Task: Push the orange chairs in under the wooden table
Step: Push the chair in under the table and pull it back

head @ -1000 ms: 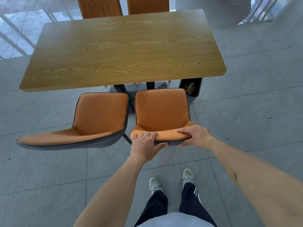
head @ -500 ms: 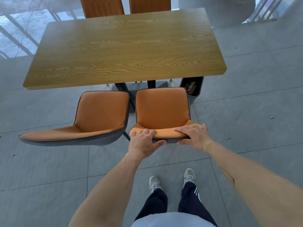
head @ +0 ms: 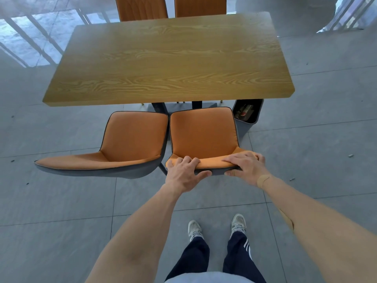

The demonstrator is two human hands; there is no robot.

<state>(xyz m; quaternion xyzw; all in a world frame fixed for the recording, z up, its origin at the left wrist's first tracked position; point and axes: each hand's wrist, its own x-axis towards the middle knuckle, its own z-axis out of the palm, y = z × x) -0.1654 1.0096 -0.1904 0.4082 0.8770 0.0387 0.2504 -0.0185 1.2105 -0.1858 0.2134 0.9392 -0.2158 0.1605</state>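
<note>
Two orange chairs stand side by side at the near edge of the wooden table (head: 167,64). The right chair (head: 203,133) has its seat front just at the table's edge, and both hands grip the top of its backrest: my left hand (head: 184,174) on the left end, my right hand (head: 245,167) on the right end. The left chair (head: 132,137) stands beside it, almost touching, turned a little to the left, with no hand on it. Two more orange chairs (head: 141,8) are pushed in at the table's far side.
A dark bin (head: 247,116) with rubbish in it sits on the floor under the table's near right corner, close to the right chair. My feet (head: 216,226) stand behind the chair on grey tiled floor (head: 61,201). Glass railings run along the far left.
The right chair has slid a little forward toward the table with both hands on its backrest; its seat front is now closer to the table edge. The left chair has not moved.
</note>
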